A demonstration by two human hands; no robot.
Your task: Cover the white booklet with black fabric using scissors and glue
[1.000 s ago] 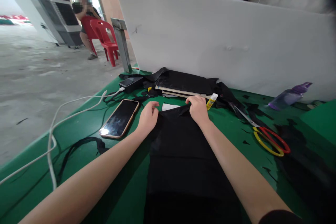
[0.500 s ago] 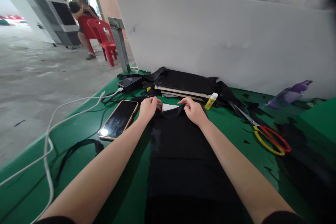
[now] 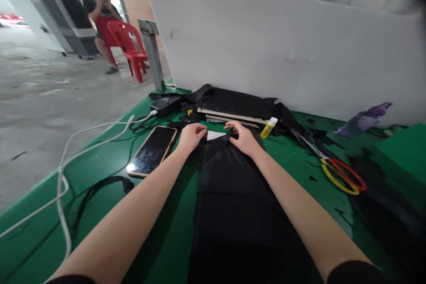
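Observation:
A long piece of black cloth (image 3: 239, 204) runs from the table's near edge up to both hands. At its far end a white card-like piece (image 3: 215, 135) shows between the hands, with the cloth's edge just in front of it. My left hand (image 3: 193, 136) pinches the cloth at the left corner, fingertips together. On the right corner my right hand (image 3: 242, 136) grips the raised cloth edge between thumb and fingers. A glue stick (image 3: 269, 128) with a white cap lies just right of my right hand. Left of my left hand lies a phone (image 3: 152, 151).
Black-covered boards (image 3: 236, 101) are stacked behind the hands against a white panel (image 3: 282, 44). Scissors (image 3: 342, 175) and a purple bottle (image 3: 364, 120) lie to the right. White cables (image 3: 63, 173) cross the green table (image 3: 100, 159) at left. A person (image 3: 103, 22) sits beyond, by red chairs (image 3: 128, 46).
The cloth has shifted slightly to the right, and its far edge has been drawn flatter. Both hands stay at its far corners, and the view has moved a little.

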